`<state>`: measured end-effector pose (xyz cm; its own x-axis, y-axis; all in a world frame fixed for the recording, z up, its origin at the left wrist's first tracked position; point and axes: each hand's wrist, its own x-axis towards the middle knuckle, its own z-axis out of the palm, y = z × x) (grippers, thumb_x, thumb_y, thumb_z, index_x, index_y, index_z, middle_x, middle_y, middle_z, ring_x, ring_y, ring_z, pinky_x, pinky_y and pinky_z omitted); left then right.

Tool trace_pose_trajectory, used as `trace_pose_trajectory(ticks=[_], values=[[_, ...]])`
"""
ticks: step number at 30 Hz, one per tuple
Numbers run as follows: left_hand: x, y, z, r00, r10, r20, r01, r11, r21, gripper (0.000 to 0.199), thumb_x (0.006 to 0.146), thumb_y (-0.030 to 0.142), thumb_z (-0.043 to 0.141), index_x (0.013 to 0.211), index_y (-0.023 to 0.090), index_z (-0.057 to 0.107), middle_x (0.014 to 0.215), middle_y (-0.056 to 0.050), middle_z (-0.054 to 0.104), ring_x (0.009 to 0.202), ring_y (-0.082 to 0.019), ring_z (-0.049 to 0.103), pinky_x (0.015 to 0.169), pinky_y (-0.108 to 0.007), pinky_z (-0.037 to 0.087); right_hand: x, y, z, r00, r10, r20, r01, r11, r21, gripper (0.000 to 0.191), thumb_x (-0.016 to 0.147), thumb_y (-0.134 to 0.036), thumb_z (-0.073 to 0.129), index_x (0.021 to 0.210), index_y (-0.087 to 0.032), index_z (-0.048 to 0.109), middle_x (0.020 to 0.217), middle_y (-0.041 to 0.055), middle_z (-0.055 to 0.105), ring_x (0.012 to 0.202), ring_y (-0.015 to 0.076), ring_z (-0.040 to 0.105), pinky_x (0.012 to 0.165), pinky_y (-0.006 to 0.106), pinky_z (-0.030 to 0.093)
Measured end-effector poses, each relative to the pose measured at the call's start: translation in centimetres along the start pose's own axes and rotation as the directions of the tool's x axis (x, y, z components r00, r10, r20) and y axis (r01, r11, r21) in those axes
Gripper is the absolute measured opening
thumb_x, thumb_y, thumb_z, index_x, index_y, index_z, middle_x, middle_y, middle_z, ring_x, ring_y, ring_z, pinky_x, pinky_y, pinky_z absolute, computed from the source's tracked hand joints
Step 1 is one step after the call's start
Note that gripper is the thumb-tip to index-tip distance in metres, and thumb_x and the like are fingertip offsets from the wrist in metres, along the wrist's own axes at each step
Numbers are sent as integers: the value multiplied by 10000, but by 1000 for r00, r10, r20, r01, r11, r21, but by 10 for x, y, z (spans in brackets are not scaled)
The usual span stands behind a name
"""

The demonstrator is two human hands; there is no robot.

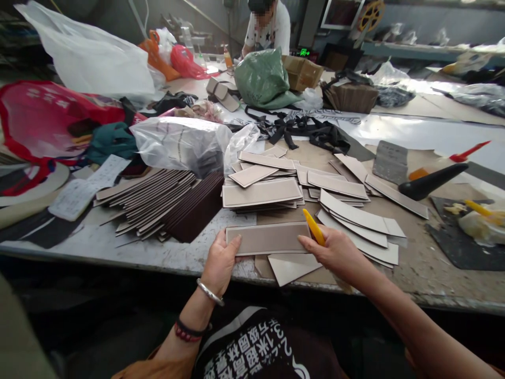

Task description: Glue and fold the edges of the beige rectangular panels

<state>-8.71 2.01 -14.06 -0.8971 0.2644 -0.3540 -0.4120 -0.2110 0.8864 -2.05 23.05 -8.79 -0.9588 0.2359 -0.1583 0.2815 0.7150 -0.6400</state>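
Between my two hands is a flat beige rectangular panel [272, 239] with a stitched-looking line along its border. My left hand [220, 260] grips its left end, thumb on top. My right hand [338, 251] pinches the right end and also keeps hold of a slim yellow tool [313, 227] pointing up and away; its exact kind cannot be told. Just beyond lies a loose pile of similar panels [261, 193]. Curved pale strips [353, 218] fan out to the right, and another pale piece [294, 267] lies beneath the held panel at the table edge.
Dark-edged panels [153, 202] lean in a long row at left, beside a clear plastic bag [181, 142]. Black straps [307, 131] lie behind. At right are a black-handled object [432, 181] and a bag of yellowish paste [481, 223]. A person [270, 31] works across the table.
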Motion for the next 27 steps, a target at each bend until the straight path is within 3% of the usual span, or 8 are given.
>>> trace_pose_trajectory(ticks=[4, 7, 12, 14, 16, 19, 24, 27], values=[[0, -2, -1, 1000, 25, -7, -26, 999, -20, 390, 703, 359, 667, 992, 156, 504, 916, -55, 654, 830, -198, 634, 705, -300, 531, -1, 4, 0, 1000, -16, -21, 16, 1000, 6, 349, 777, -477, 471, 568, -210, 393, 486, -27, 423, 464, 110, 369, 468, 246, 274], [-2, -1, -2, 999, 43, 25, -41, 997, -66, 370, 720, 347, 662, 991, 147, 509, 914, -61, 660, 862, -200, 632, 742, -294, 520, 0, 7, -3, 982, 95, 166, -133, 963, 234, 425, 750, -574, 512, 579, -210, 376, 459, -36, 412, 419, 93, 347, 423, 230, 270], [-8, 4, 1, 995, 35, 88, -18, 981, -195, 371, 714, 327, 678, 1000, 149, 522, 942, -64, 662, 856, -199, 637, 732, -282, 523, 0, 10, -6, 870, 136, 474, -428, 688, 586, 489, 696, -614, 625, 647, -186, 395, 428, -51, 435, 349, 32, 280, 371, 172, 201], [-8, 5, 2, 994, 10, 110, 16, 972, -232, 368, 710, 325, 680, 1001, 157, 531, 944, -66, 662, 853, -205, 640, 707, -279, 531, -1, 12, -4, 840, 146, 523, -495, 603, 626, 508, 662, -591, 676, 629, -184, 374, 394, -54, 425, 333, 18, 258, 361, 160, 171], [-7, 3, 2, 994, -24, 108, 49, 970, -238, 361, 703, 334, 682, 992, 168, 543, 940, -66, 663, 848, -215, 642, 672, -278, 540, -2, 13, 0, 839, 154, 521, -509, 561, 653, 517, 643, -579, 698, 619, -181, 369, 376, -60, 416, 325, 9, 243, 358, 155, 166], [-7, 1, 1, 994, -64, 87, 82, 973, -216, 347, 700, 350, 685, 972, 176, 558, 924, -69, 664, 838, -225, 644, 640, -282, 549, -3, 14, 4, 858, 155, 490, -483, 570, 665, 506, 640, -601, 678, 638, -171, 412, 373, -70, 413, 313, 3, 227, 352, 154, 154], [-5, 2, 2, 993, -86, 76, 95, 986, -136, 383, 698, 362, 694, 985, 152, 551, 874, -56, 661, 830, -213, 641, 661, -300, 556, 2, 17, 2, 909, 178, 376, -385, 704, 597, 473, 686, -610, 609, 652, -184, 406, 396, -64, 455, 314, 20, 273, 339, 154, 164], [-3, 7, 3, 996, -80, 45, 83, 994, -72, 392, 696, 400, 685, 967, 150, 552, 897, -53, 657, 857, -203, 631, 681, -291, 554, 7, 19, 0, 916, 173, 362, -366, 729, 578, 417, 715, -566, 598, 683, -181, 443, 419, -57, 482, 323, 30, 312, 335, 152, 218]])
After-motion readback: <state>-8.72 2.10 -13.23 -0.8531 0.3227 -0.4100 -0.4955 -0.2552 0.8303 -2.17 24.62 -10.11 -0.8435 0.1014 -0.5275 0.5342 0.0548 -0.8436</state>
